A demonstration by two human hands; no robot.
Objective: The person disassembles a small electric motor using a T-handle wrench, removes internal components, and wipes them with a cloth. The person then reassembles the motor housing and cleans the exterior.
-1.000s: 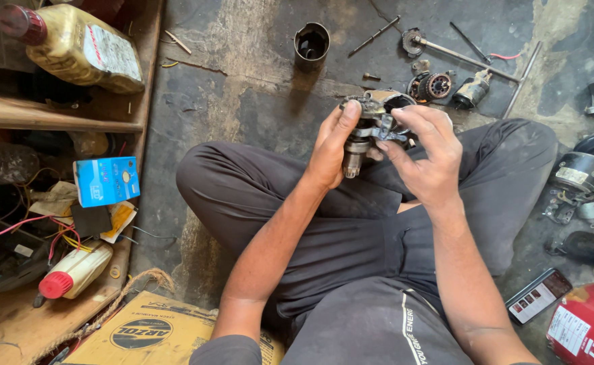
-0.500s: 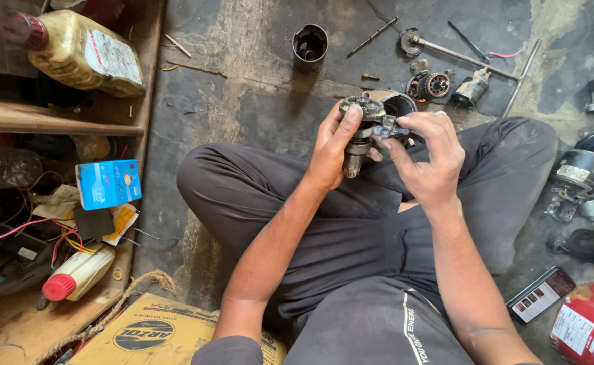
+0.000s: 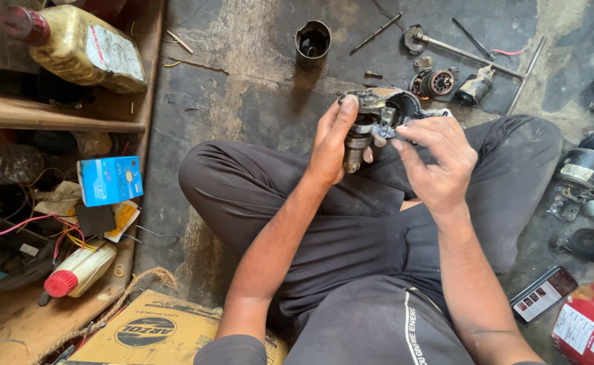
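From our head camera, our left hand [image 3: 330,138] grips the dirty metal motor part [image 3: 371,118] above our lap. Our right hand [image 3: 439,162] pinches its right side. We seem to be taking it apart; next needs careful pulling.

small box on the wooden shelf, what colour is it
Bright blue box, clearest in the head view.

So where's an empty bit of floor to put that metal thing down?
Bare floor lies between the wooden shelf and the black cup. The top right is crowded with rods and small motor parts.
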